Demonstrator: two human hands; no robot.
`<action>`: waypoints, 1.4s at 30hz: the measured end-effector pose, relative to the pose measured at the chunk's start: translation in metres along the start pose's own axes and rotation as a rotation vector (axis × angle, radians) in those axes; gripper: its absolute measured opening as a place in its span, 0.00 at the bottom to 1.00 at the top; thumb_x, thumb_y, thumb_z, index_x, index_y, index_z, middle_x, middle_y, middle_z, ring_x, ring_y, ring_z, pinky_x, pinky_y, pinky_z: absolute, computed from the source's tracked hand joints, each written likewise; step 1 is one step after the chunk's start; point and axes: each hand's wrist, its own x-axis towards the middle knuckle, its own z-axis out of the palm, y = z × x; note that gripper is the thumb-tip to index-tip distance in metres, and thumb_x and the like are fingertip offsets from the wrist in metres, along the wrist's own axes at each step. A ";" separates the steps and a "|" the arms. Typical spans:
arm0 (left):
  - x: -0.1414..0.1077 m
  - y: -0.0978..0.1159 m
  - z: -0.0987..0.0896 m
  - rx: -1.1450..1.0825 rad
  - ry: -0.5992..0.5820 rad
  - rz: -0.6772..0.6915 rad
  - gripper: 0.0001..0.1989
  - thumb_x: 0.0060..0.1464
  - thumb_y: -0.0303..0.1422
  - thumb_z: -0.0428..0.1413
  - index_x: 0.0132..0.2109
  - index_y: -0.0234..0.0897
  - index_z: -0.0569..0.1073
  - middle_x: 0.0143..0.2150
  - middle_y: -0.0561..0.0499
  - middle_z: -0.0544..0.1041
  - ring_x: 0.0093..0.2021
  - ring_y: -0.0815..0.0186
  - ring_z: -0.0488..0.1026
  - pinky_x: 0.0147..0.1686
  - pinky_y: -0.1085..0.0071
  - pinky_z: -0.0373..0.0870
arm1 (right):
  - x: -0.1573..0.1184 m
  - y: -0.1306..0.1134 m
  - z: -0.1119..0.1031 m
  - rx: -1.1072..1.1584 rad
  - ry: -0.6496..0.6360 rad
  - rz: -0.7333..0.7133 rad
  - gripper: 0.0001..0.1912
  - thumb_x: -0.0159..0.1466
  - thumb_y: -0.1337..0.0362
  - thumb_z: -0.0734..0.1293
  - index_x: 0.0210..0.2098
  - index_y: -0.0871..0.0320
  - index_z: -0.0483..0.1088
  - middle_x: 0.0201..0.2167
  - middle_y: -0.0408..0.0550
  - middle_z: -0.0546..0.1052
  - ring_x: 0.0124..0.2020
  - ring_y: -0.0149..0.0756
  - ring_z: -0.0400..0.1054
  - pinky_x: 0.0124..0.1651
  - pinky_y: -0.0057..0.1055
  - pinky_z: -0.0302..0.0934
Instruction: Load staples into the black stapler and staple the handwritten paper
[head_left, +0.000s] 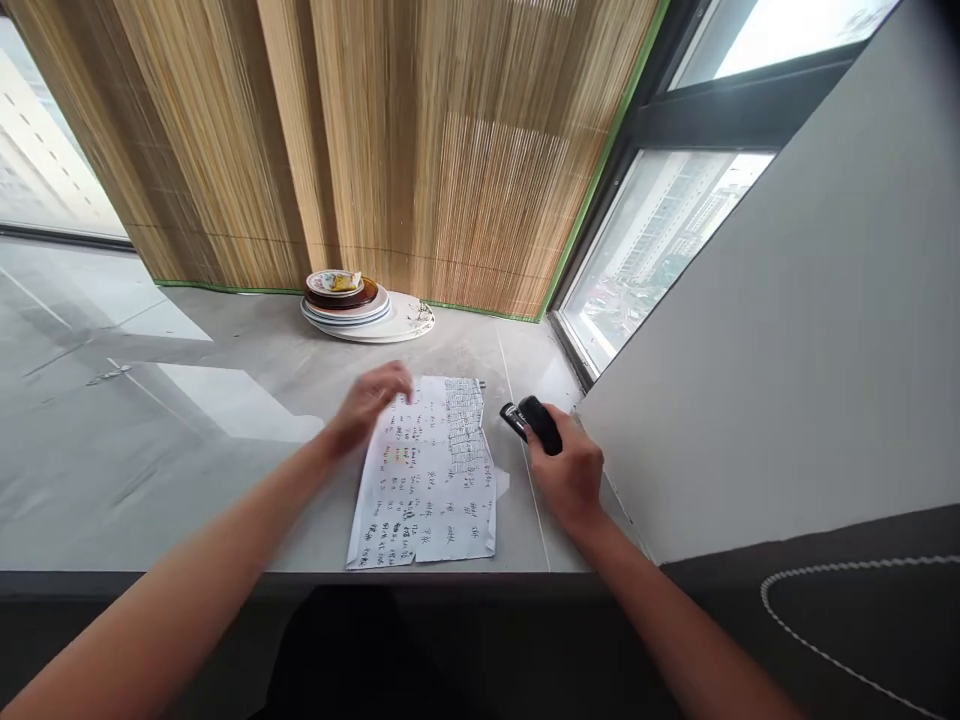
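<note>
In my right hand is a black stapler, held just above the ledge to the right of the papers, its front pointing away and left. Handwritten sheets of paper lie in the middle of the ledge, with creased, uneven edges. A smaller piece with dense writing shows at their upper right. My left hand is at the upper left edge of the sheets, fingers bent and smeared by motion. Whether it pinches the paper cannot be made out.
A stack of plates stands at the back against a bamboo blind. The grey tiled ledge ends at a front edge close to me. On the right rise a window and a white wall. A twisted cord hangs lower right.
</note>
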 end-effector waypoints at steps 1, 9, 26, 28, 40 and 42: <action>0.001 -0.005 -0.012 -0.116 0.151 -0.057 0.28 0.69 0.48 0.50 0.24 0.38 0.69 0.24 0.49 0.70 0.28 0.66 0.69 0.33 0.67 0.67 | 0.001 -0.009 0.000 0.022 0.019 0.002 0.17 0.68 0.59 0.66 0.55 0.55 0.72 0.46 0.53 0.81 0.45 0.49 0.76 0.48 0.46 0.71; -0.003 -0.016 -0.057 -0.592 0.355 -0.317 0.30 0.60 0.41 0.58 0.19 0.37 0.50 0.18 0.58 0.45 0.18 0.73 0.48 0.20 0.70 0.48 | -0.005 -0.121 0.057 0.178 -0.426 -0.069 0.14 0.64 0.70 0.65 0.48 0.53 0.64 0.43 0.48 0.77 0.44 0.42 0.74 0.42 0.35 0.69; -0.007 -0.024 -0.051 -0.547 0.080 -0.417 0.30 0.60 0.41 0.60 0.20 0.38 0.50 0.19 0.59 0.45 0.20 0.74 0.45 0.21 0.71 0.44 | 0.003 -0.026 -0.011 0.231 -0.405 0.057 0.19 0.72 0.50 0.60 0.55 0.52 0.69 0.47 0.52 0.77 0.47 0.43 0.75 0.43 0.38 0.72; -0.007 -0.024 -0.054 -0.603 0.113 -0.411 0.31 0.59 0.41 0.61 0.20 0.38 0.49 0.19 0.59 0.44 0.19 0.74 0.45 0.20 0.72 0.45 | 0.026 -0.012 0.002 0.196 -0.316 0.058 0.22 0.76 0.52 0.52 0.55 0.55 0.70 0.55 0.55 0.75 0.56 0.44 0.72 0.56 0.44 0.69; -0.017 -0.025 -0.086 -0.817 0.387 -0.286 0.39 0.50 0.52 0.63 0.20 0.39 0.40 0.16 0.60 0.32 0.14 0.72 0.42 0.15 0.72 0.50 | 0.067 -0.097 0.167 -0.123 -0.807 -0.282 0.36 0.76 0.51 0.50 0.75 0.69 0.47 0.77 0.64 0.43 0.79 0.51 0.36 0.77 0.54 0.32; -0.019 -0.022 -0.090 -0.760 0.441 -0.257 0.40 0.54 0.55 0.60 0.21 0.39 0.39 0.18 0.59 0.29 0.14 0.73 0.39 0.15 0.72 0.47 | 0.070 -0.131 0.193 -0.080 -0.809 -0.330 0.36 0.77 0.51 0.50 0.74 0.70 0.47 0.77 0.64 0.43 0.78 0.52 0.37 0.76 0.56 0.32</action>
